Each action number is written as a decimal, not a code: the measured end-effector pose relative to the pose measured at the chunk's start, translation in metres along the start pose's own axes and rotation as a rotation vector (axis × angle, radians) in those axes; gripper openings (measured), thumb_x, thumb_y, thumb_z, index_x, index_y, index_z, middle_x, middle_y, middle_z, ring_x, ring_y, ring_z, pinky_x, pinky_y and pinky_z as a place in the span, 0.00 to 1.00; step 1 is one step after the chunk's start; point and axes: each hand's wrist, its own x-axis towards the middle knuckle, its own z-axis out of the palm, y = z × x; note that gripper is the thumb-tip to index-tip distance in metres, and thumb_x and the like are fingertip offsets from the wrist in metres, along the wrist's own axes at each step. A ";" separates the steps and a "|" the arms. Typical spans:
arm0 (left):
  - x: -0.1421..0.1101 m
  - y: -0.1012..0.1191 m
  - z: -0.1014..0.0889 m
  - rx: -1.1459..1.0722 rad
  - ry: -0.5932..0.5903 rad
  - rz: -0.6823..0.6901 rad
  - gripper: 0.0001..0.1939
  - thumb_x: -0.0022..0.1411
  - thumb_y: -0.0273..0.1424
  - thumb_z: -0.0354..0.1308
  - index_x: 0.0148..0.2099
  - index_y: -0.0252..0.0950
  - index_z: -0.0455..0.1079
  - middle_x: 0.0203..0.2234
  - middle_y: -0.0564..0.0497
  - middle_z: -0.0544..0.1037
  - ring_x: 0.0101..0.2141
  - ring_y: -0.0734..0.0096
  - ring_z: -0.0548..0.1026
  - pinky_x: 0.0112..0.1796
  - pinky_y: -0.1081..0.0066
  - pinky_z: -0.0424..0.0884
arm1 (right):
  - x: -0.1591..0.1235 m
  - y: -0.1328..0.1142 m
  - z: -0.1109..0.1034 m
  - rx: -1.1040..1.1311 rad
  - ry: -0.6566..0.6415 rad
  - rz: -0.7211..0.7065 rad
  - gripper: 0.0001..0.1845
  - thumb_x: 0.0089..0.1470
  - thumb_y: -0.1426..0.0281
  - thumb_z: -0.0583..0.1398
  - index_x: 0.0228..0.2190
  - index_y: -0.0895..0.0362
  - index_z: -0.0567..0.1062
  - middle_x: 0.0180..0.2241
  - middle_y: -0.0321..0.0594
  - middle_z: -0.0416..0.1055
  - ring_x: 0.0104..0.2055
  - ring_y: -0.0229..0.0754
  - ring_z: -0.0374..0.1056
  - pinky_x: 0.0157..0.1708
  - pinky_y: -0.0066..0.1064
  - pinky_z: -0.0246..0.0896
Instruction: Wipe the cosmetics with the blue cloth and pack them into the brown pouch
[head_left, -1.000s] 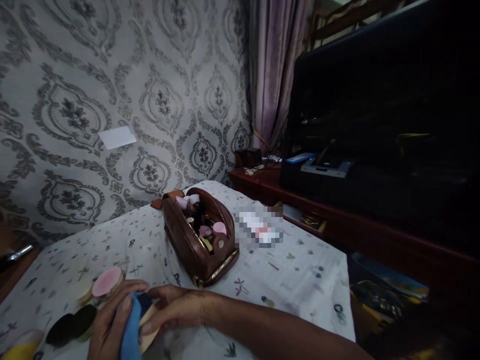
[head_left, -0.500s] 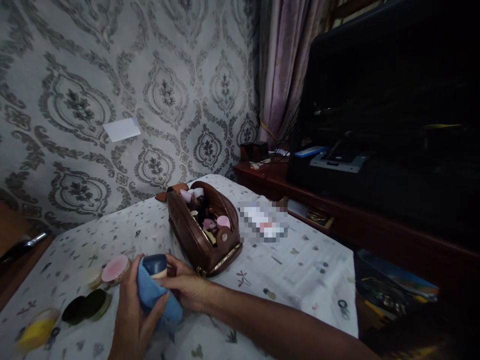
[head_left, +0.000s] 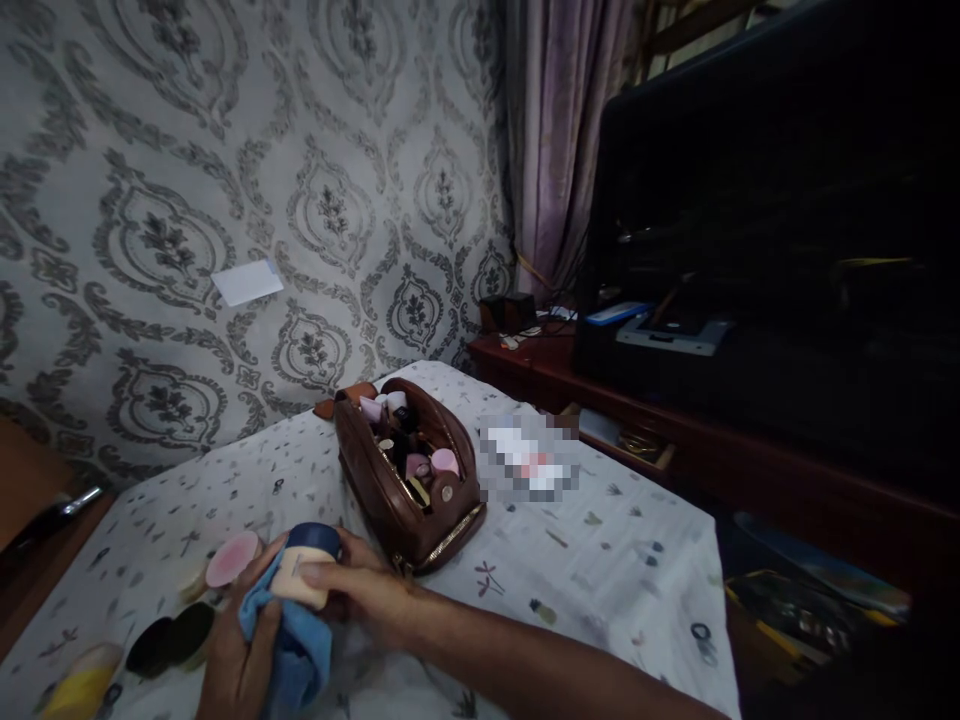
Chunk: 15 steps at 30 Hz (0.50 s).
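Note:
A cream-coloured jar [head_left: 300, 578] with a dark blue lid is between my hands, above the near part of the table. My right hand [head_left: 367, 585] grips it from the right, thumb across its front. My left hand [head_left: 240, 635] is closed on a blue cloth [head_left: 300, 650], which lies against the jar's left and lower side. Just beyond stands a brown zip bag [head_left: 382, 500], unzipped, with several cosmetic items inside, including a pink round container [head_left: 445, 462].
Left of my hands lie a pink-topped container [head_left: 232, 558], two dark round pieces [head_left: 171, 638] and a yellow jar [head_left: 84, 682]. A blurred-out item [head_left: 529, 458] rests right of the bag. A dark red desk [head_left: 540, 365] with a large black screen [head_left: 750, 200] borders the right.
The blue cloth has slid down and left off the jar, baring its cream side with the printing. The camera view has tilted slightly.

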 end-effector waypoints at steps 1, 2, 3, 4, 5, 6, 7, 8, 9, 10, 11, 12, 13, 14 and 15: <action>0.001 0.001 0.000 0.003 0.010 -0.035 0.24 0.70 0.45 0.46 0.58 0.37 0.69 0.54 0.42 0.77 0.56 0.52 0.73 0.58 0.52 0.69 | 0.000 -0.002 0.001 -0.028 0.034 -0.044 0.43 0.23 0.55 0.78 0.41 0.55 0.70 0.32 0.31 0.73 0.31 0.35 0.69 0.30 0.26 0.60; 0.002 0.000 0.000 0.018 0.005 -0.058 0.24 0.70 0.45 0.46 0.57 0.37 0.70 0.53 0.43 0.78 0.55 0.53 0.74 0.57 0.53 0.70 | -0.001 -0.004 0.002 -0.058 0.059 -0.087 0.43 0.23 0.55 0.78 0.41 0.55 0.68 0.33 0.31 0.73 0.34 0.36 0.70 0.33 0.27 0.62; 0.004 -0.002 -0.001 0.050 -0.004 -0.062 0.23 0.70 0.45 0.46 0.56 0.38 0.70 0.52 0.43 0.79 0.55 0.53 0.75 0.56 0.54 0.71 | -0.003 -0.007 0.004 -0.092 0.072 -0.130 0.43 0.24 0.55 0.77 0.41 0.54 0.67 0.34 0.31 0.73 0.36 0.38 0.71 0.36 0.28 0.63; 0.008 -0.006 -0.003 0.096 -0.014 -0.041 0.23 0.68 0.46 0.47 0.55 0.38 0.71 0.51 0.43 0.79 0.54 0.52 0.75 0.55 0.53 0.72 | -0.006 -0.011 0.005 -0.132 0.070 -0.171 0.43 0.26 0.56 0.77 0.42 0.53 0.66 0.35 0.31 0.73 0.38 0.39 0.71 0.39 0.29 0.64; 0.012 -0.011 -0.005 0.154 -0.034 0.001 0.24 0.66 0.48 0.50 0.55 0.39 0.71 0.52 0.42 0.79 0.55 0.49 0.74 0.54 0.51 0.72 | -0.010 -0.016 0.007 -0.184 0.057 -0.209 0.42 0.28 0.56 0.76 0.43 0.52 0.65 0.36 0.31 0.73 0.40 0.39 0.71 0.41 0.30 0.64; 0.016 -0.016 -0.007 0.219 -0.049 0.058 0.27 0.63 0.50 0.52 0.55 0.39 0.71 0.52 0.41 0.78 0.55 0.46 0.74 0.54 0.48 0.72 | -0.017 -0.022 0.008 -0.248 0.037 -0.244 0.41 0.30 0.57 0.76 0.44 0.52 0.65 0.38 0.32 0.72 0.41 0.40 0.71 0.42 0.31 0.64; 0.021 -0.020 -0.010 0.282 -0.058 0.116 0.29 0.60 0.52 0.54 0.56 0.39 0.71 0.53 0.39 0.77 0.56 0.43 0.73 0.53 0.46 0.72 | -0.024 -0.030 0.010 -0.318 0.013 -0.282 0.40 0.32 0.58 0.75 0.45 0.52 0.65 0.39 0.33 0.72 0.42 0.40 0.70 0.43 0.32 0.64; 0.027 -0.022 -0.013 0.329 -0.072 0.176 0.32 0.58 0.54 0.56 0.57 0.40 0.70 0.54 0.38 0.76 0.56 0.41 0.73 0.52 0.45 0.72 | -0.033 -0.039 0.011 -0.390 -0.006 -0.318 0.40 0.34 0.59 0.75 0.46 0.52 0.65 0.41 0.34 0.72 0.43 0.41 0.69 0.43 0.32 0.64; 0.033 -0.020 -0.016 0.355 -0.085 0.223 0.33 0.57 0.54 0.56 0.58 0.41 0.69 0.56 0.38 0.75 0.56 0.41 0.73 0.51 0.46 0.73 | -0.043 -0.048 0.012 -0.464 -0.032 -0.339 0.39 0.35 0.60 0.74 0.48 0.51 0.65 0.41 0.34 0.72 0.44 0.41 0.69 0.44 0.32 0.63; 0.040 -0.013 -0.019 0.363 -0.099 0.252 0.33 0.58 0.54 0.55 0.59 0.42 0.68 0.57 0.39 0.74 0.56 0.43 0.73 0.50 0.48 0.73 | -0.054 -0.058 0.012 -0.531 -0.049 -0.368 0.39 0.37 0.61 0.74 0.49 0.52 0.65 0.41 0.35 0.72 0.44 0.41 0.68 0.46 0.33 0.63; 0.048 -0.001 -0.022 0.347 -0.119 0.285 0.32 0.59 0.54 0.53 0.60 0.43 0.68 0.58 0.40 0.73 0.56 0.45 0.73 0.49 0.51 0.74 | -0.065 -0.068 0.010 -0.589 -0.055 -0.394 0.39 0.37 0.61 0.73 0.49 0.52 0.65 0.41 0.35 0.71 0.44 0.42 0.68 0.45 0.33 0.62; 0.058 0.015 -0.024 0.332 -0.103 0.264 0.29 0.63 0.50 0.50 0.61 0.44 0.65 0.59 0.42 0.71 0.57 0.49 0.71 0.51 0.54 0.73 | -0.075 -0.078 0.008 -0.637 -0.041 -0.425 0.39 0.37 0.62 0.74 0.49 0.52 0.65 0.41 0.35 0.71 0.43 0.41 0.67 0.45 0.33 0.62; 0.069 0.035 -0.024 0.320 -0.079 0.233 0.27 0.66 0.48 0.49 0.62 0.44 0.64 0.59 0.44 0.71 0.57 0.52 0.71 0.51 0.57 0.73 | -0.084 -0.087 0.004 -0.671 -0.031 -0.450 0.39 0.38 0.62 0.73 0.50 0.52 0.64 0.41 0.35 0.70 0.42 0.41 0.67 0.43 0.32 0.62; 0.082 0.056 -0.022 0.315 -0.077 0.211 0.26 0.66 0.49 0.49 0.61 0.44 0.64 0.58 0.45 0.72 0.55 0.53 0.73 0.47 0.61 0.75 | -0.093 -0.096 -0.001 -0.682 -0.022 -0.470 0.39 0.39 0.62 0.73 0.51 0.52 0.64 0.41 0.35 0.70 0.41 0.40 0.67 0.43 0.32 0.63; 0.097 0.078 -0.019 0.312 -0.103 0.186 0.26 0.66 0.49 0.49 0.61 0.44 0.64 0.57 0.46 0.72 0.53 0.54 0.74 0.42 0.64 0.76 | -0.100 -0.104 -0.006 -0.676 -0.012 -0.490 0.38 0.41 0.63 0.73 0.51 0.52 0.63 0.41 0.36 0.70 0.41 0.40 0.68 0.43 0.32 0.63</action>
